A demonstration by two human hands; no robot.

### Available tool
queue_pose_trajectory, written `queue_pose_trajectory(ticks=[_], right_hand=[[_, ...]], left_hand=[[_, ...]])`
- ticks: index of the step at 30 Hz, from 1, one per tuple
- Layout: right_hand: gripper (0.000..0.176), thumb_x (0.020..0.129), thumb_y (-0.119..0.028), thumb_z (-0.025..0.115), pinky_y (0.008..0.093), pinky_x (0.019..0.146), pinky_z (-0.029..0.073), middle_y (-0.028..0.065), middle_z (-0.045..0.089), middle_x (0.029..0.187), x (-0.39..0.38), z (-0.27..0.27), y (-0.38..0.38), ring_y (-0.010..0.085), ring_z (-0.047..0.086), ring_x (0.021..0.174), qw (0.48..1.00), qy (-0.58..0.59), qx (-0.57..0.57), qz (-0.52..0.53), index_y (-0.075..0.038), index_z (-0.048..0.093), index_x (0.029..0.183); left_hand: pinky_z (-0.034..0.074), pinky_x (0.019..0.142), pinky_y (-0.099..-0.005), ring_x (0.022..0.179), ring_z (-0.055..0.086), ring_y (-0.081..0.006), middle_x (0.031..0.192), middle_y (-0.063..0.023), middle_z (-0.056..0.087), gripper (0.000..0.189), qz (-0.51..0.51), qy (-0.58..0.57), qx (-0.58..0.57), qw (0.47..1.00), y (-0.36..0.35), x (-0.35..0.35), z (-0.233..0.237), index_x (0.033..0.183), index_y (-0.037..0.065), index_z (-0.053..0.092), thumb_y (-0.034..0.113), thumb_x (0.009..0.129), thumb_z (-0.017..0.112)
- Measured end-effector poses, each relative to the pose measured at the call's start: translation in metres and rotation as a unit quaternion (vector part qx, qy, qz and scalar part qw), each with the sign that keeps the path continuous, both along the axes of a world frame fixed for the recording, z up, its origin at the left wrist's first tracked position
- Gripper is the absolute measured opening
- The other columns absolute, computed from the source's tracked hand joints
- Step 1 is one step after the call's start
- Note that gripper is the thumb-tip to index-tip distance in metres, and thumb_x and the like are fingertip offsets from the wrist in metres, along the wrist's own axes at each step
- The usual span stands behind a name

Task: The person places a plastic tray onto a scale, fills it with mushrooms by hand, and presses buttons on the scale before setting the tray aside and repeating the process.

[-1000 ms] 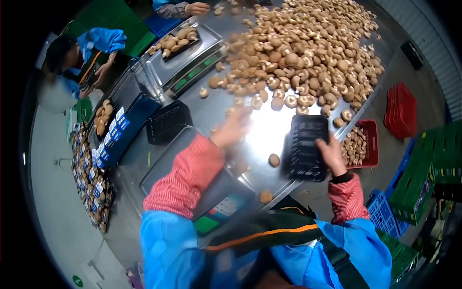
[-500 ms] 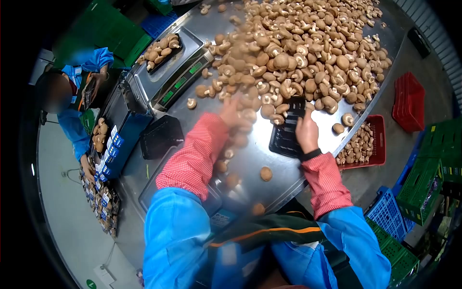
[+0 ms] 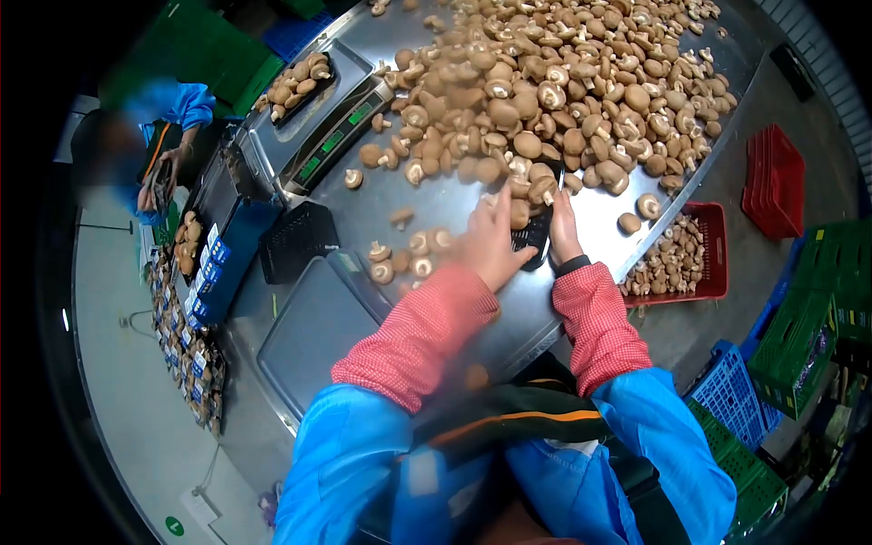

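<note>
Your left hand spreads its fingers against round-capped shiitake mushrooms; your right hand pinches the ribbed, black plastic tray.

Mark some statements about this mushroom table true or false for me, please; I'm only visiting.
1. The right hand is holding a black tray. True.
2. That tray is empty. False: mushrooms lie in it.
3. A red crate beside the metal table contains more mushrooms. True.
4. Nothing sits on the weighing scale. False: a mushroom pile is on it.
5. The left cuff is plain green. False: it is red-and-white checked.
</note>
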State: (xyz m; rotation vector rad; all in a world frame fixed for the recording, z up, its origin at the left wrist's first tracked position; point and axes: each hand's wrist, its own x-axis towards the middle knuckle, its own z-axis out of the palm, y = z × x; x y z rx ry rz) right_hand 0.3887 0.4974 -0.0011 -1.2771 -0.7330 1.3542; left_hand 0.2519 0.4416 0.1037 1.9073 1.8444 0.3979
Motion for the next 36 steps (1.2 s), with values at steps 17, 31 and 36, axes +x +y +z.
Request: queue_pose_trajectory(ticks=[17,31,36], right_hand=[[0.047,0.107,-0.035,0.038,0.0333,0.107,0.039,0.012,0.053,0.133,-0.052,0.145,-0.096,0.0219,0.052,0.121,0.984,0.162,-0.002,0.067,0.0,0.044,0.138],[0.023,0.102,-0.022,0.051,0.024,0.044,0.049,0.0033,0.056,0.079,-0.161,0.126,-0.175,0.0098,0.055,0.056,0.881,-0.116,0.08,0.452,-0.003,0.053,0.116],[0.029,0.098,-0.021,0.057,0.0363,0.061,0.052,0.0123,0.063,0.084,-0.141,0.114,-0.159,0.0256,0.065,0.071,0.79,-0.342,0.304,0.409,-0.005,0.059,0.122]], left_hand=[[0.055,0.059,-0.0229,0.083,0.059,-0.0079,0.112,-0.0031,0.062,0.039,0.142,-0.373,-0.076,0.914,-0.089,-0.11,0.026,0.141,0.008,0.051,0.02,0.105,0.042],[0.051,0.084,-0.0292,0.091,0.068,-0.0182,0.096,-0.0101,0.072,0.026,0.282,-0.205,0.07,0.935,-0.231,-0.305,0.054,0.108,0.005,0.069,0.01,0.094,0.048],[0.051,0.087,-0.0314,0.095,0.068,-0.0229,0.098,-0.01,0.071,0.024,0.317,-0.16,0.084,0.931,-0.27,-0.331,0.039,0.106,0.006,0.07,0.01,0.093,0.05]])
